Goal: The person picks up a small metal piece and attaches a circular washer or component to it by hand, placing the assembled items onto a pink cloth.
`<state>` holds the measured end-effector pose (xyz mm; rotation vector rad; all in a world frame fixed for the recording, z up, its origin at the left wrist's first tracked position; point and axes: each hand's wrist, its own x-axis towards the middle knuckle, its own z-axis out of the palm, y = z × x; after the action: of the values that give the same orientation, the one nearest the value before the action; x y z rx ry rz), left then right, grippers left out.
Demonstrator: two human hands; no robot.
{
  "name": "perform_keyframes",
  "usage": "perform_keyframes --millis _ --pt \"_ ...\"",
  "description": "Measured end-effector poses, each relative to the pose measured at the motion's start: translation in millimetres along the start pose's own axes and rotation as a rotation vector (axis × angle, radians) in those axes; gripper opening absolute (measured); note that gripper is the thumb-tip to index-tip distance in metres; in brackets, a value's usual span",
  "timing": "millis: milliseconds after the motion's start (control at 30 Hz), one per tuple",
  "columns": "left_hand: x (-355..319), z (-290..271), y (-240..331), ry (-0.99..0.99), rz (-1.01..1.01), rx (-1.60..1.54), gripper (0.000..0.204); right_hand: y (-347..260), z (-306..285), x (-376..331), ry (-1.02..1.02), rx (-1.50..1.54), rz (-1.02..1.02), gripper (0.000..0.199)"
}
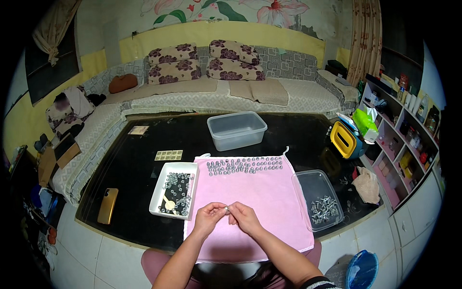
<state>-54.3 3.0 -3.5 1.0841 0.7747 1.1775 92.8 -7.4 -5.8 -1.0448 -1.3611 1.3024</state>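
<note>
Currently, the left hand (207, 217) and right hand (243, 217) pinch one small metal piece (227, 210) between them, apparently mid-assembly. The next move likely calls for steady fingertip alignment. Pink cloth (269, 195) lies beneath the grip; white tray (157, 193), left; metal-piece rows (228, 167), ahead; clear tub (312, 185), right.

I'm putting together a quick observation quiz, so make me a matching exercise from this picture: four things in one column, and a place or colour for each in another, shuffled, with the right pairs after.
Things
1. Deep clear tub
2. White box
3. Phone
4. Shallow clear tray

Places and colours
A. At the left edge of the pink cloth
B. Gold
C. At the cloth's right edge
D. Beyond the cloth's far edge

Pairs: 1-D, 2-A, 3-B, 4-C
</note>
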Motion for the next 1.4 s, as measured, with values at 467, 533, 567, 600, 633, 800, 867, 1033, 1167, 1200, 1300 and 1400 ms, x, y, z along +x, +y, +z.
perform_keyframes --millis 467,533,567,600,633,800,867,1033,1167,1200,1300,1400 --pt "0.2 -2.8 -2.8 0.035 0.010 0.091 0.011 -4.3 4.3 -0.5 0.000 -0.016 -0.029 0.025" --pt "0.9 -3.3 -4.7 0.024 0.011 0.115 0.011 -1.0 1.2 -0.2 -0.019 -0.016 -0.029 0.025" --pt "1.2 -3.2 -5.6 0.013 0.011 0.124 0.011 0.4 -0.2 0.0 -0.028 -0.017 -0.030 0.025" --pt "1.4 -2.8 -5.3 0.003 0.011 0.133 0.012 0.9 -0.7 0.3 -0.031 -0.012 -0.022 0.025" --pt "0.9 -1.9 -4.5 -0.001 0.021 0.136 0.012 1.1 -1.2 0.7 -0.034 -0.007 -0.015 0.025" --pt "0.8 -1.5 -5.3 0.001 0.048 0.136 0.012 5.0 -2.3 1.8 -0.019 0.024 -0.019 0.026" --pt "0.3 -3.7 -6.3 0.014 0.047 0.131 0.013 -5.0 3.4 -0.2 0.011 0.022 -0.049 0.026" --pt "0.2 -0.5 -3.6 0.001 0.034 0.100 0.013 -4.0 -0.8 -1.7 0.005 -0.010 0.042 0.028" --pt "1.3 -2.6 -6.4 0.018 0.035 0.137 0.013 -3.6 8.4 0.2 0.166 0.040 -0.101 0.029" --pt "1.0 -1.8 -5.2 0.017 0.029 0.136 0.013 -1.3 5.3 0.4 0.113 0.039 -0.055 0.028" --pt "0.7 -0.1 -4.5 0.001 0.035 0.097 0.013 2.1 -2.0 0.3 0.031 0.035 0.028 0.027" --pt "1.3 -2.8 -6.1 0.018 0.037 0.134 0.013 -1.4 1.8 -0.1 0.076 0.035 -0.008 0.027"
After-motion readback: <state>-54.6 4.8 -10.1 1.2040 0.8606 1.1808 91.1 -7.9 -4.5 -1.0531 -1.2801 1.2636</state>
